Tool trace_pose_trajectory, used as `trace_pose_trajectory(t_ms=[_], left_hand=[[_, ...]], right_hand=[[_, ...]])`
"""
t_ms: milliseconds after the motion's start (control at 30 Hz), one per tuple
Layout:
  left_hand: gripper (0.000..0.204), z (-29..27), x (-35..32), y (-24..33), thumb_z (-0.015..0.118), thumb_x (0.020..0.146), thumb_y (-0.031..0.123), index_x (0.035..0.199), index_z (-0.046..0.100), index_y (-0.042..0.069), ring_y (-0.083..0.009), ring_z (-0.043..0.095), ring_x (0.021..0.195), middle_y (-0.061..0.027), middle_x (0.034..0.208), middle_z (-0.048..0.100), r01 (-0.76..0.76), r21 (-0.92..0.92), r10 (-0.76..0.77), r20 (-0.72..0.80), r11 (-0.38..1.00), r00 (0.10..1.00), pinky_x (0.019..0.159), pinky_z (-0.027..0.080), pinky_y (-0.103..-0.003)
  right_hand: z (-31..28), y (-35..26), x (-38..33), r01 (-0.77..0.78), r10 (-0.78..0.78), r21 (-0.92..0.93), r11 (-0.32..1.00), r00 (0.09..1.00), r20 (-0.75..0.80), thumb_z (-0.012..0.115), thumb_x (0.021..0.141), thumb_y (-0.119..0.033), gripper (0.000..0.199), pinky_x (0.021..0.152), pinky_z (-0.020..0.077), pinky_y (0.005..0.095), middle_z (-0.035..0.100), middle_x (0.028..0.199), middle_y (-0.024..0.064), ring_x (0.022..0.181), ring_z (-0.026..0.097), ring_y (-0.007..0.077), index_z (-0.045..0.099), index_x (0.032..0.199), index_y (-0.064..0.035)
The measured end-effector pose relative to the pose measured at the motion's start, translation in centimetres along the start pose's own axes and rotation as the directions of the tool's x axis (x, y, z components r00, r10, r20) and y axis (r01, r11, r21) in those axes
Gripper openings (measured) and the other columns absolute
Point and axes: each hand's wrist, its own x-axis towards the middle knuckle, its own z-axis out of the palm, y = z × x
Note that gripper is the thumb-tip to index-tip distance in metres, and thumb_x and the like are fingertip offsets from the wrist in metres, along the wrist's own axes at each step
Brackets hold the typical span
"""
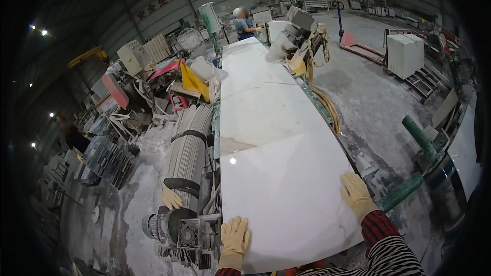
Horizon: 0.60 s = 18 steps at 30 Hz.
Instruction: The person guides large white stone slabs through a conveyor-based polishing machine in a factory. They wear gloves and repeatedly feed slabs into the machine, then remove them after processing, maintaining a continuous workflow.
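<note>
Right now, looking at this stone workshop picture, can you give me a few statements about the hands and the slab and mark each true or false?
1. Both hands lie flat on the white slab. True: the left hand and right hand press on its near end.
2. The hands are bare. False: both wear yellow gloves.
3. The slab is black. False: it is white with faint veins.
4. A green pipe lies to the right of the slab. True.
5. Nobody else is in view. False: a person stands at the far end.
</note>
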Motion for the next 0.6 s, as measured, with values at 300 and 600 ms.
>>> trace_pose_trajectory(t_ms=[300,600], left_hand=[[0.049,-0.6,-0.4,0.6,0.077,0.093,0.031,0.137,0.068,0.012,-0.0345,0.06,0.128,-0.0141,0.14,0.065,-0.043,0.025,0.046,-0.121,0.999,0.992,0.108,0.041,-0.054],[0.05,0.0,-1.7,0.6,0.076,0.096,0.03,0.142,0.065,0.014,-0.0337,0.056,0.139,-0.0129,0.148,0.063,0.009,0.011,-0.008,-0.101,1.0,0.995,0.114,0.039,-0.062]], right_hand=[[-2.8,-1.0,-7.0,0.044,-0.041,0.049,0.998,0.998,-0.047,0.076,0.093,-0.015,0.047,0.114,0.0513,0.0605,0.07,0.138,0.028,0.129,0.064,0.0516,0.07,0.137,0.0002],[-7.8,-5.4,-14.5,0.045,-0.04,0.062,0.997,0.997,-0.07,0.075,0.092,-0.008,0.053,0.103,0.0547,0.0616,0.068,0.135,0.0309,0.116,0.065,0.0565,0.065,0.143,0.0015]])
